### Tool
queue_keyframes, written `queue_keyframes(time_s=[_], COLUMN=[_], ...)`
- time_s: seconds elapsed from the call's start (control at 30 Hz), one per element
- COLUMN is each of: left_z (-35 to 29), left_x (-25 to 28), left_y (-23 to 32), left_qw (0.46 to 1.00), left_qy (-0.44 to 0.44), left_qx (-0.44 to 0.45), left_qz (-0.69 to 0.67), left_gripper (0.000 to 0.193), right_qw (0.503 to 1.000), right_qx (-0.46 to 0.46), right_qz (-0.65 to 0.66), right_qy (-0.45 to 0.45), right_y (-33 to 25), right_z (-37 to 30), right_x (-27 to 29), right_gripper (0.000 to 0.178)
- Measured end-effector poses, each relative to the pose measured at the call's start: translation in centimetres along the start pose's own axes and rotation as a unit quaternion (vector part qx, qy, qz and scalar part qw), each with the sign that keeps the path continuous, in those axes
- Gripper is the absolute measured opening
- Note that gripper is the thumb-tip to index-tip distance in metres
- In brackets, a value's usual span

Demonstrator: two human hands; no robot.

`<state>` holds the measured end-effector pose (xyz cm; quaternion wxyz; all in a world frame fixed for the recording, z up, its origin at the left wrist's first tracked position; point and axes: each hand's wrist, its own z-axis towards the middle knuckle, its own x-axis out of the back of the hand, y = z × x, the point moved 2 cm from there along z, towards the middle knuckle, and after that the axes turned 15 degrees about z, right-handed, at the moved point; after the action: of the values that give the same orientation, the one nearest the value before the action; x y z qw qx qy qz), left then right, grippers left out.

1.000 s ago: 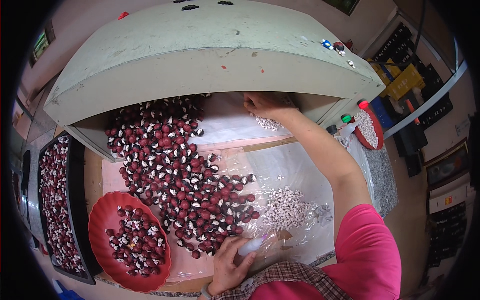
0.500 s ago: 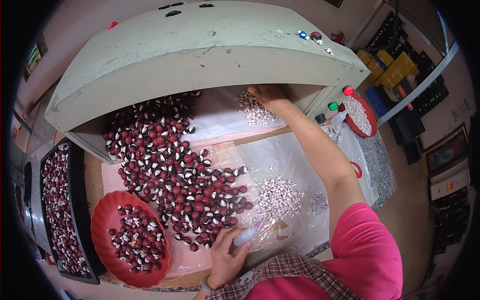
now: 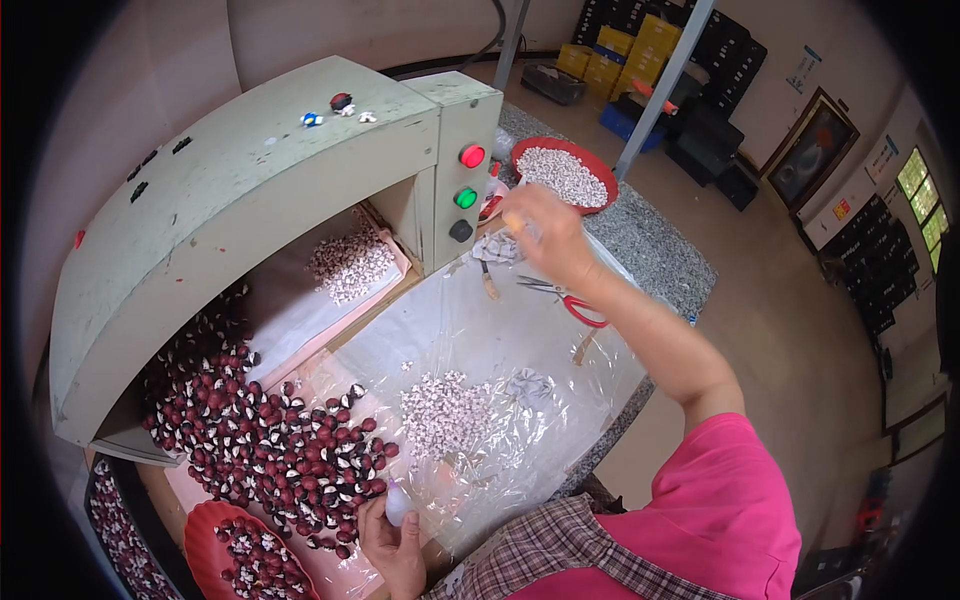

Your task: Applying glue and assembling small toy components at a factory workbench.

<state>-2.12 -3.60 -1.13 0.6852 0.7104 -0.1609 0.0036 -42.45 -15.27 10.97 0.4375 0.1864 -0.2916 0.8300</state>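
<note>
Looking down from the head view, a person in a pink top works at a table [image 3: 655, 235] covered with a clear plastic sheet [image 3: 480, 330]. Their right hand [image 3: 540, 235] is stretched out to the far right, just near a red bowl [image 3: 603, 185] heaped with small white pieces. The fingers are curled together as if pinching something small, but what they hold is too blurred to tell. Below this hand, on the sheet, lie scissors [image 3: 565, 296] with red handles, and a small brush-like tool [image 3: 490, 285] lies just to their left.

The left hand [image 3: 392, 545] sits close to the body at the near edge of the table. It is closed around a small pale, rounded object [image 3: 397, 505], held upright between thumb and fingers.

A pile of white pieces [image 3: 445, 415] rests on the sheet in the middle, a little beyond the left hand. To its left spreads a wide heap of dark red pieces [image 3: 260, 430] with white tips, running back under a large pale green machine [image 3: 230, 190]. The machine has a curved top and a side panel with a red, a green and a black button. A second small white pile [image 3: 348, 268] lies inside its opening.

At the near left, a red tray [image 3: 200, 530] holds more dark red pieces, touching the edge of the big heap. A dark tray [image 3: 115, 535] with more of them sits at the far left edge.
</note>
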Motion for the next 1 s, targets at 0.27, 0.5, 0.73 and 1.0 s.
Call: queue_keyframes(time_s=[0.27, 0.5, 0.73, 1.0], left_z=[-0.1, -0.4, -1.0, -0.9], left_x=[-0.3, -0.3, 0.0, 0.2], left_y=[-1.1, -1.6, -2.5, -2.0], left_qw=[0.997, 0.987, 0.976, 0.963], left_qy=[0.032, 0.072, 0.035, 0.032], left_qx=[-0.031, -0.055, -0.023, -0.078], left_qz=[0.060, 0.134, 0.213, 0.255], left_gripper=[0.029, 0.030, 0.038, 0.038], right_qw=[0.776, 0.710, 0.799, 0.844], right_qx=[-0.454, -0.604, -0.543, -0.502], right_qz=[-0.317, -0.101, -0.163, -0.177], right_qy=[-0.301, -0.347, -0.200, -0.073], right_y=[25.7, 28.3, 31.0, 34.7], right_z=[-3.5, -1.2, -3.8, -2.4], right_x=[8.8, 8.4, 5.1, 4.4], right_gripper=[0.046, 0.045, 0.085, 0.075])
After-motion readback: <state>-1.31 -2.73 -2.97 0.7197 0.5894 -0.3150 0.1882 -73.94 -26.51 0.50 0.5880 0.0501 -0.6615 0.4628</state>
